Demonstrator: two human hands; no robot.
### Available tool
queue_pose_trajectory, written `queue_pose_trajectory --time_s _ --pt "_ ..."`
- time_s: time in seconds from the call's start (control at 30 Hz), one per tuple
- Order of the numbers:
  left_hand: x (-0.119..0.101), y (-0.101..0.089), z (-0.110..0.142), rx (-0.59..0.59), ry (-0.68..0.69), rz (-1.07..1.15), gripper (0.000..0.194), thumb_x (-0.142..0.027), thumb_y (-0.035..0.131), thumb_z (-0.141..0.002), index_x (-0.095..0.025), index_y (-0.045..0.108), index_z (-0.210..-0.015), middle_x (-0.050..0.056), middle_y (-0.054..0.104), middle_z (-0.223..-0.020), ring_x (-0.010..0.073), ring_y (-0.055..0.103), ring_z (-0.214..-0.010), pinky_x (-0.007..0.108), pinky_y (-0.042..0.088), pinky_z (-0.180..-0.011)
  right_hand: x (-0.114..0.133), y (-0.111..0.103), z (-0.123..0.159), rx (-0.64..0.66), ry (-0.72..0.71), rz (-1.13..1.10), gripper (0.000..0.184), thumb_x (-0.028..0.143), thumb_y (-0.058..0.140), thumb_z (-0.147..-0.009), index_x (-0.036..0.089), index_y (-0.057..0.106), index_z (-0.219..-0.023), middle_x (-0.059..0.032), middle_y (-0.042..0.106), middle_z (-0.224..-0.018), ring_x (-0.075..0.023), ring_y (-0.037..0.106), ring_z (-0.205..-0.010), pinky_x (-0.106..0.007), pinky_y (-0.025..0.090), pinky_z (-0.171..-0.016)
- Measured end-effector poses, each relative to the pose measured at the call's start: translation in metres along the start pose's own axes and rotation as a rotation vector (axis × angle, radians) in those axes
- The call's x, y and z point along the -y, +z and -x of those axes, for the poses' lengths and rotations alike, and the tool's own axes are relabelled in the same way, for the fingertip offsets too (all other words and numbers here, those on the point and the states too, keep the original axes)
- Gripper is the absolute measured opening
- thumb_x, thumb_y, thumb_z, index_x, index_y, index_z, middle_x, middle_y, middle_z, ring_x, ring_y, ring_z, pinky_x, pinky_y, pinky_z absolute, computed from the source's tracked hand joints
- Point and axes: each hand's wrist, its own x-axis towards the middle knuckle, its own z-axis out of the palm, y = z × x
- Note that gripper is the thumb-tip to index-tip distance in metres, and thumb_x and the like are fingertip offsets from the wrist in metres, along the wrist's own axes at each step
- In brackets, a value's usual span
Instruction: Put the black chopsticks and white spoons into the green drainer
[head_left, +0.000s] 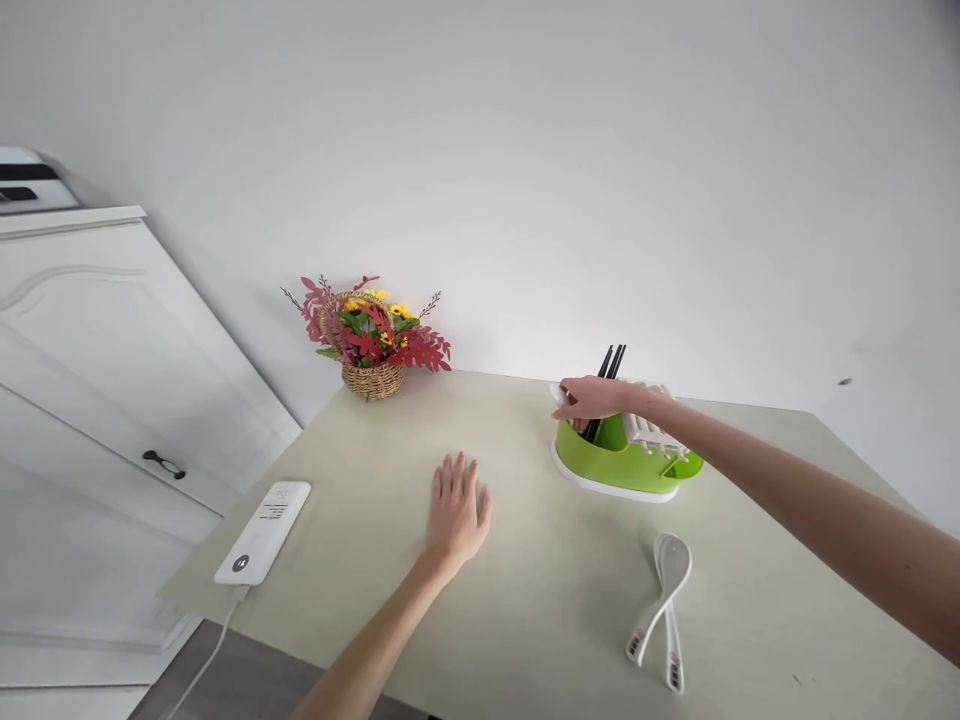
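Observation:
My right hand (590, 398) is closed on a white spoon (558, 394) over the left end of a green utensil holder (615, 465). The fingers cover most of the spoon. Black chopsticks (616, 360) stand up in the holder just behind this hand. A white slotted rack (651, 430) sits on the holder's right side, partly hidden by my forearm. Flat on the tabletop rests my left hand (459, 510), its fingers spread and nothing in it. Two white spoons (673, 565) lie crossed in front of the holder.
A wicker basket (373, 381) of red and yellow flowers stands at the table's back left. Near the left edge lies a white power strip (264, 532) with a cable. A white cabinet (97, 400) is beside the table, and the wall runs behind it.

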Motion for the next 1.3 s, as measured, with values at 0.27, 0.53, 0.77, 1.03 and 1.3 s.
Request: queue_pose_trajectory --time_s 0.27,0.53,0.77,1.03,1.3 --pt "0.001 0.004 0.0 -0.013 0.004 -0.002 0.053 -0.039 0.04 -0.108 -0.014 0.051 -0.153 0.014 0.044 -0.167 0.0384 0.033 -0.158 0.059 0.032 -0.128 0.006 0.006 0.005 0.035 0.04 0.08 0.033 0.045 0.061 -0.1 0.015 0.06 -0.113 -0.0164 0.075 -0.105 -0.0268 0.073 -0.088 -0.032 0.05 -0.069" --pt "0.004 0.008 0.0 -0.017 0.001 0.002 0.053 -0.04 0.04 -0.107 -0.014 0.053 -0.152 0.015 0.043 -0.167 0.0387 0.032 -0.158 0.06 0.032 -0.128 0.009 0.007 0.015 0.0 0.06 0.11 0.046 0.047 0.056 -0.103 0.009 0.059 -0.129 -0.0215 0.074 -0.117 -0.0287 0.073 -0.099 -0.032 0.051 -0.073" --pt "0.006 0.011 -0.001 -0.029 -0.007 0.029 0.051 -0.037 0.041 -0.106 -0.015 0.055 -0.15 0.015 0.047 -0.164 0.0372 0.035 -0.157 0.059 0.032 -0.128 0.013 0.001 0.051 -0.145 0.049 0.138 0.049 0.039 0.048 -0.106 0.007 0.049 -0.144 -0.0237 0.072 -0.121 -0.0319 0.072 -0.106 -0.035 0.052 -0.076" --pt "0.01 0.013 -0.001 -0.035 0.006 0.034 0.052 -0.034 0.038 -0.106 -0.014 0.057 -0.15 0.016 0.049 -0.163 0.0354 0.038 -0.156 0.057 0.032 -0.128 0.014 0.001 0.128 -0.322 -0.165 0.252 0.04 0.028 0.041 -0.107 0.02 0.056 -0.143 -0.0163 0.066 -0.135 -0.0301 0.07 -0.112 -0.041 0.051 -0.092" --pt "0.01 0.009 0.01 -0.031 0.04 -0.017 0.055 -0.034 0.034 -0.106 -0.012 0.057 -0.151 0.016 0.049 -0.163 0.0349 0.041 -0.154 0.056 0.036 -0.126 -0.031 0.095 0.188 -0.27 -0.437 0.496 0.043 0.003 0.046 -0.095 0.018 0.067 -0.13 -0.0122 0.073 -0.115 -0.0209 0.072 -0.092 -0.032 0.054 -0.082"
